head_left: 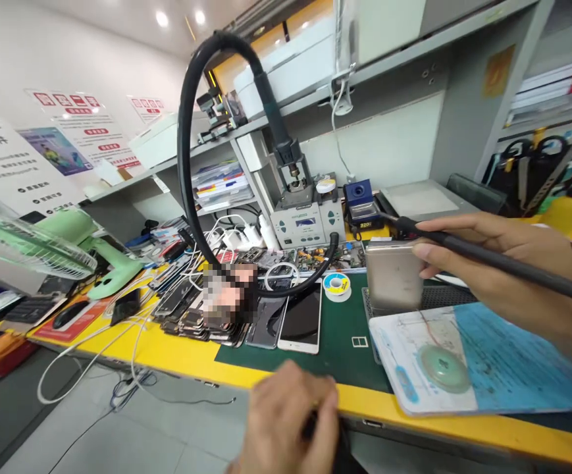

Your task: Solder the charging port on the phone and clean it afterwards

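Observation:
My right hand [493, 253] is closed around the black handle of a soldering iron [443, 240]. Its thin tip points left, near a small blue-and-black box [362, 207]. Just below the fingers of that hand stands a silvery rectangular block [394, 276]. At the bottom centre, in front of the bench edge, my left hand [290, 418] is curled, with something dark partly showing at its fingers; I cannot make out what. A white-framed phone [301, 322] with a dark screen lies on the green mat [339, 352] beyond it. Nearby sits a solder spool [338, 287] with a yellow-and-blue label.
A hot-air station [308, 224] with a looping black hose [184, 131] stands at the back. Stacked phones [191, 322] crowd the left, beside white cables and a green fan [112, 263]. At right, a round green lid [443, 368] rests on a blue-and-white pad [513, 368].

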Action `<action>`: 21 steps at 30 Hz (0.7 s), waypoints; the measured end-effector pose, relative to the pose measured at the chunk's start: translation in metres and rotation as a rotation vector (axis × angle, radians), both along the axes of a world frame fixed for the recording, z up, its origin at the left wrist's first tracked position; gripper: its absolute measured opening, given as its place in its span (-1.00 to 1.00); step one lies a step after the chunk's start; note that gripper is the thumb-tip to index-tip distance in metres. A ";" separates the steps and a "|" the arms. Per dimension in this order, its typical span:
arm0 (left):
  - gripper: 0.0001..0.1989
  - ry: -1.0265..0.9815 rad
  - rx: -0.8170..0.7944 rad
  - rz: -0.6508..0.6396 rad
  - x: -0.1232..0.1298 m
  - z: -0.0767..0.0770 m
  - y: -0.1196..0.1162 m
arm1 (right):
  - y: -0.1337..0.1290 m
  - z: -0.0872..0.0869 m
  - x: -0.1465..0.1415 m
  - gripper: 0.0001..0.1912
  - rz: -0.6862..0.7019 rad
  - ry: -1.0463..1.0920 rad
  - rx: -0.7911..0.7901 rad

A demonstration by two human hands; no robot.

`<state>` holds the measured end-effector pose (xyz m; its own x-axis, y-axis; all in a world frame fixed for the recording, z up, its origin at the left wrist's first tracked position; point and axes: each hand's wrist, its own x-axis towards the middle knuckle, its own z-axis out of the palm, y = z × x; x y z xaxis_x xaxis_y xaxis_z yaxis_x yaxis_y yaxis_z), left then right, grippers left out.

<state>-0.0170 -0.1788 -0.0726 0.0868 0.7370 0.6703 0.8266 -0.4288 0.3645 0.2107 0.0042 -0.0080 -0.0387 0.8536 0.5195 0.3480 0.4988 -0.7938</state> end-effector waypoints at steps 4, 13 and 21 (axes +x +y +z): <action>-0.90 -0.250 -0.254 -0.022 -0.012 0.062 0.063 | 0.005 0.000 0.003 -0.71 0.012 0.003 0.013; -0.80 -0.359 -0.464 -0.325 0.024 0.058 0.164 | 0.017 -0.002 0.012 -0.67 0.024 0.044 -0.045; -0.85 -0.515 -0.448 -0.406 0.032 0.051 0.171 | 0.018 -0.007 0.013 -0.49 0.004 0.060 -0.187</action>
